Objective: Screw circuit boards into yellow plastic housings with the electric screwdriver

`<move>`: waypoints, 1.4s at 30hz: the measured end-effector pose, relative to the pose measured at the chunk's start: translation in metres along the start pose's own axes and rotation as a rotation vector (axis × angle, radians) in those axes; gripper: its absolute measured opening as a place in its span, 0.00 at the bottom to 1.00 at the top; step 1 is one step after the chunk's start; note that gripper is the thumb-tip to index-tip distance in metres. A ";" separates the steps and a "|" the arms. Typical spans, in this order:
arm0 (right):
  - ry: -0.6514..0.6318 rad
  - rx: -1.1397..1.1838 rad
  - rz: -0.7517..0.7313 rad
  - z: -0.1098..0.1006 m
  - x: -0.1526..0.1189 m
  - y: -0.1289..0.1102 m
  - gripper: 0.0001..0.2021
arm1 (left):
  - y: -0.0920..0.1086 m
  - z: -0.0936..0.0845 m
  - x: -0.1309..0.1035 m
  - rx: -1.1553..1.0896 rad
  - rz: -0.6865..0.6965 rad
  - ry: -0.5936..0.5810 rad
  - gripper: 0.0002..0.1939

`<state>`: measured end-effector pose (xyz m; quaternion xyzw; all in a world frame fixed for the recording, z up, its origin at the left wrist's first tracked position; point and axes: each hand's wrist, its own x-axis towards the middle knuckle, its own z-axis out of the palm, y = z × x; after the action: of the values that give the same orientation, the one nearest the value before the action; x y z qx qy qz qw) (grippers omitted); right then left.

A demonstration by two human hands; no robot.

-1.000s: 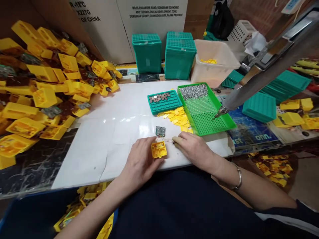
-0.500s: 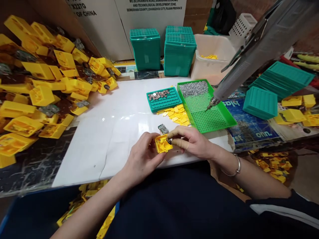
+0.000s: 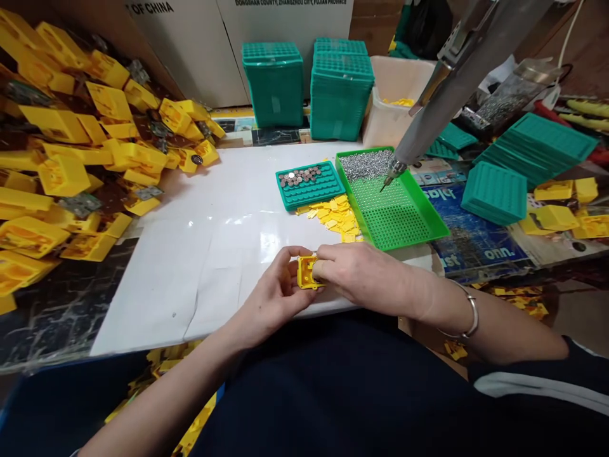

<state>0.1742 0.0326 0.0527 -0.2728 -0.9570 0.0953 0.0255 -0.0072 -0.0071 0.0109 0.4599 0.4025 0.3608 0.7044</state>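
Near the front edge of the white work surface, my left hand (image 3: 271,298) grips a small open yellow plastic housing (image 3: 302,274), its hollow side facing up. My right hand (image 3: 361,273) is closed, with its fingertips reaching into the right side of that housing. A small dark round part (image 3: 316,275) shows just under those fingertips, mostly covered by them. The inside of the housing is only partly visible. Beyond my hands lies a heap of flat yellow plastic pieces (image 3: 339,216).
A teal ridged tray (image 3: 314,189) bears small round metal cells. Beside it, a green perforated tray (image 3: 404,222) holds many screws, with a grey electric screwdriver (image 3: 419,120) hanging over it. Yellow housings (image 3: 95,165) pile up at left. Teal tray stacks (image 3: 340,95) and a whitish bin (image 3: 380,120) stand behind.
My right hand has moved in over the housing, its fingers now covering more of it. The small circuit board seen just beyond the housing is no longer visible. The view has shifted slightly.
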 end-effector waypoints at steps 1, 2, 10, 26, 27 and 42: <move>-0.002 0.022 0.027 0.000 0.001 -0.001 0.07 | -0.002 0.000 0.002 0.002 0.006 0.028 0.22; 0.001 0.044 0.040 0.001 0.002 -0.001 0.07 | -0.004 0.001 0.003 -0.007 0.014 0.060 0.21; 0.294 0.366 -0.044 0.017 -0.005 0.012 0.10 | -0.014 0.000 0.010 -0.156 0.073 0.133 0.20; 0.581 0.134 -0.005 0.052 -0.001 0.013 0.17 | -0.019 -0.002 0.013 -0.130 0.025 0.183 0.22; 0.568 0.109 0.008 0.052 -0.001 0.012 0.17 | -0.019 -0.001 0.014 -0.111 0.035 0.194 0.22; 0.437 0.365 0.108 0.050 0.001 0.016 0.21 | -0.019 0.002 0.013 -0.054 0.043 0.207 0.24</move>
<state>0.1766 0.0379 0.0004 -0.3285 -0.8799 0.2059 0.2745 0.0024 -0.0022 -0.0096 0.4097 0.4534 0.4320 0.6633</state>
